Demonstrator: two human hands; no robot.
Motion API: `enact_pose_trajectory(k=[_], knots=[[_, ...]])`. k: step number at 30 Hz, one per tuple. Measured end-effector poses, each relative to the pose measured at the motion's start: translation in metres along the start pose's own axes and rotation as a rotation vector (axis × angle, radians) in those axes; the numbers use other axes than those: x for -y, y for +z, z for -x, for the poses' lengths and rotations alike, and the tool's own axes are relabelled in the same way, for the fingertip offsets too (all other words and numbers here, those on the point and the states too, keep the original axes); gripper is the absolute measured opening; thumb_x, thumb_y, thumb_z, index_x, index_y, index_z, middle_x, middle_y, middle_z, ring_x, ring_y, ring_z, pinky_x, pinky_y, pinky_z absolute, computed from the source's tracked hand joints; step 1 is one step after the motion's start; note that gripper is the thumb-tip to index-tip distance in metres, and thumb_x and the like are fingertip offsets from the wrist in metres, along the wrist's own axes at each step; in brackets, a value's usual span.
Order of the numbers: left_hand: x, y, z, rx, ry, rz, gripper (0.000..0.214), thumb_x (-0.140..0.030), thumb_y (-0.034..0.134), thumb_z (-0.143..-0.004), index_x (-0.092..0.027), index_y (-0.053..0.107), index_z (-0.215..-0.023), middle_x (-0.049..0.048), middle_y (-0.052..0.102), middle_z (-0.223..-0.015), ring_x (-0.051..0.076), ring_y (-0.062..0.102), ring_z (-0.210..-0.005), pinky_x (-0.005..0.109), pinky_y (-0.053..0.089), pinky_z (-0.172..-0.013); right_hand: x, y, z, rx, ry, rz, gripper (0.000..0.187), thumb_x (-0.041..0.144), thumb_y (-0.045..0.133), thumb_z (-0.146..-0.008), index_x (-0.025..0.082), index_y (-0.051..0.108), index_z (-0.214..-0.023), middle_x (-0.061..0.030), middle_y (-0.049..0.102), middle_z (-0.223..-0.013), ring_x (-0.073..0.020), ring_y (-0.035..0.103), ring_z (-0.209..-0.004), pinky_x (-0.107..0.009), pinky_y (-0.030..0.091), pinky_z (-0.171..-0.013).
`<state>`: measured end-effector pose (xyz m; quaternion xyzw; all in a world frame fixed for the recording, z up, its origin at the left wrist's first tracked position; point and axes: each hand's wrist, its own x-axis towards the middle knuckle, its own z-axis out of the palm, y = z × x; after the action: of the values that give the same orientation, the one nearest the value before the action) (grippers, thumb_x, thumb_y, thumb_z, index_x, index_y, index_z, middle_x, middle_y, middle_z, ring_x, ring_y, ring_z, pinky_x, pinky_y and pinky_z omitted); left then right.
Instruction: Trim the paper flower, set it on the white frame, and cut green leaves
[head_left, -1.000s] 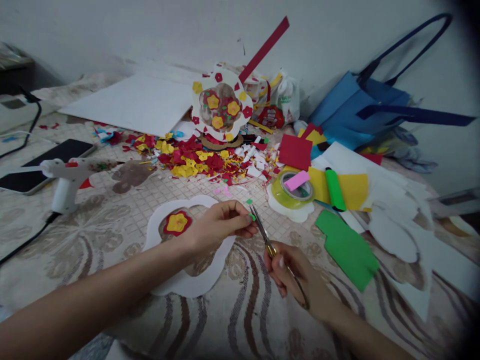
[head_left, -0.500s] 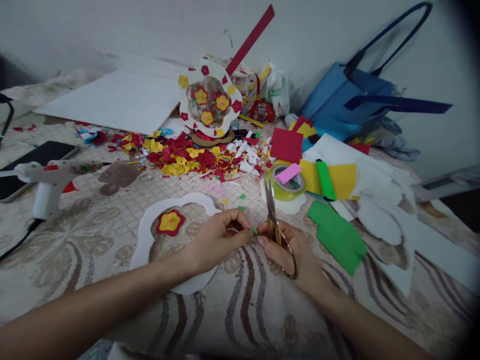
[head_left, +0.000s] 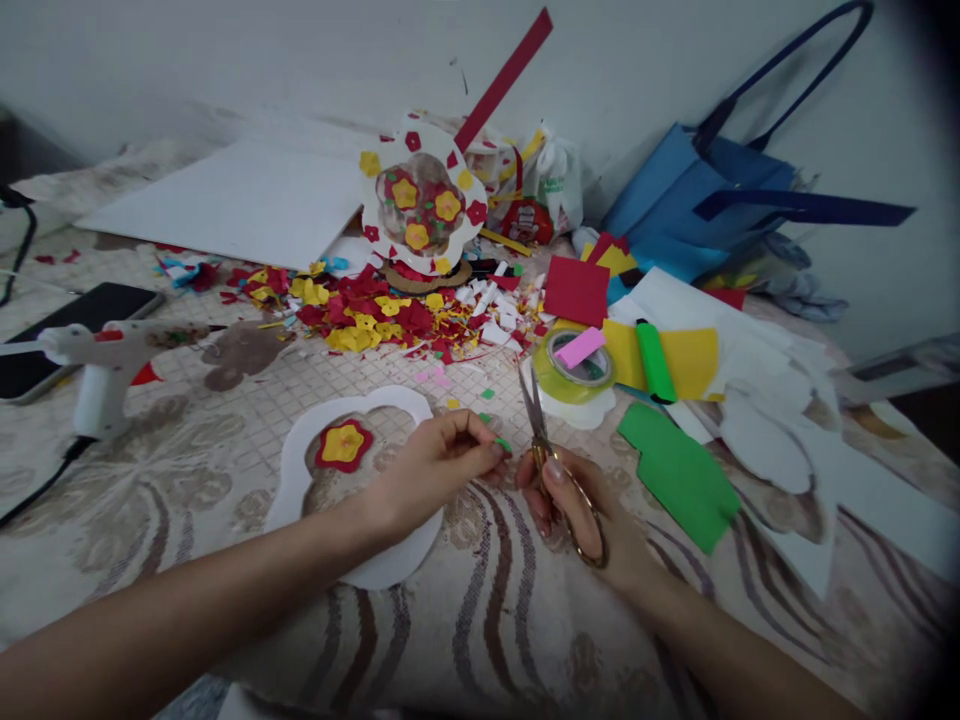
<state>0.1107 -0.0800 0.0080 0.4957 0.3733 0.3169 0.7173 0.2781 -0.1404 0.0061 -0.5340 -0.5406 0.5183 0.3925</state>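
Note:
Between thumb and fingertips, my left hand (head_left: 446,460) pinches a small green foam piece (head_left: 503,444). My right hand (head_left: 577,500) grips a pair of scissors (head_left: 537,410) with gold-coloured handles, blades pointing up and slightly apart. The blades are clear of the green piece, just to its right. Partly under my left forearm lies a white scalloped foam frame (head_left: 292,460). Within its opening rests a red and yellow foam flower (head_left: 344,444). To the right of my right hand is a green foam sheet (head_left: 679,480).
A glue gun (head_left: 97,370) lies at left over a phone (head_left: 90,320). Red and yellow scraps (head_left: 367,320) are heaped at the back before a decorated flower frame (head_left: 375,225). A tape roll (head_left: 574,365), white sheets (head_left: 787,400) and a blue bag (head_left: 675,190) are at right.
My right hand has drawn away from the green piece, and its thumb has shifted onto the scissors. My left hand keeps the piece, which now shows more at the fingertips.

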Motion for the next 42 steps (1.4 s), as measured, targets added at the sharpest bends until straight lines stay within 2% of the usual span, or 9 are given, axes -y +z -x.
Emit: enact_pose_trajectory(k=[5, 14, 21, 33, 42], knots=[[-0.002, 0.001, -0.001, -0.09, 0.03, 0.139, 0.016, -0.025, 0.065, -0.077, -0.015, 0.053, -0.076, 0.0008, 0.064, -0.075, 0.011, 0.061, -0.071, 0.025, 0.047, -0.072, -0.011, -0.001, 0.003, 0.108, 0.017, 0.058, 0.045, 0.059, 0.04, -0.091, 0.018, 0.045, -0.073, 0.0058, 0.038, -0.053, -0.0087, 0.037, -0.046, -0.022, 0.028, -0.044], [-0.004, 0.003, 0.0, -0.158, 0.041, 0.239, 0.014, -0.023, 0.065, -0.077, -0.015, 0.053, -0.075, -0.0015, 0.064, -0.069, 0.009, 0.059, -0.065, 0.025, 0.047, -0.07, -0.017, 0.002, 0.006, 0.124, 0.03, 0.155, 0.049, 0.064, 0.039, -0.088, 0.019, 0.043, -0.071, 0.0064, 0.034, -0.051, -0.0082, 0.034, -0.043, -0.021, 0.027, -0.04], [-0.004, 0.004, 0.0, -0.166, 0.042, 0.24, 0.015, -0.024, 0.065, -0.077, -0.016, 0.053, -0.076, -0.0013, 0.063, -0.069, 0.01, 0.059, -0.065, 0.026, 0.046, -0.071, -0.024, 0.002, 0.006, 0.12, 0.047, 0.141, 0.048, 0.065, 0.04, -0.087, 0.019, 0.045, -0.074, 0.0064, 0.034, -0.052, -0.0078, 0.033, -0.042, -0.019, 0.027, -0.039], [-0.003, 0.002, -0.001, -0.164, 0.051, 0.234, 0.015, -0.025, 0.064, -0.078, -0.015, 0.052, -0.077, -0.0013, 0.063, -0.069, 0.009, 0.059, -0.065, 0.025, 0.045, -0.07, -0.018, 0.003, 0.005, 0.119, 0.036, 0.204, 0.051, 0.067, 0.039, -0.086, 0.019, 0.043, -0.069, 0.0062, 0.033, -0.05, -0.0079, 0.033, -0.041, -0.02, 0.026, -0.039], [-0.003, 0.003, 0.0, -0.162, 0.051, 0.237, 0.016, -0.026, 0.065, -0.077, -0.016, 0.052, -0.076, -0.0011, 0.063, -0.069, 0.01, 0.059, -0.065, 0.026, 0.046, -0.071, -0.018, 0.002, 0.005, 0.124, 0.053, 0.154, 0.048, 0.065, 0.042, -0.087, 0.019, 0.044, -0.071, 0.0061, 0.034, -0.051, -0.0079, 0.034, -0.042, -0.019, 0.027, -0.038]])
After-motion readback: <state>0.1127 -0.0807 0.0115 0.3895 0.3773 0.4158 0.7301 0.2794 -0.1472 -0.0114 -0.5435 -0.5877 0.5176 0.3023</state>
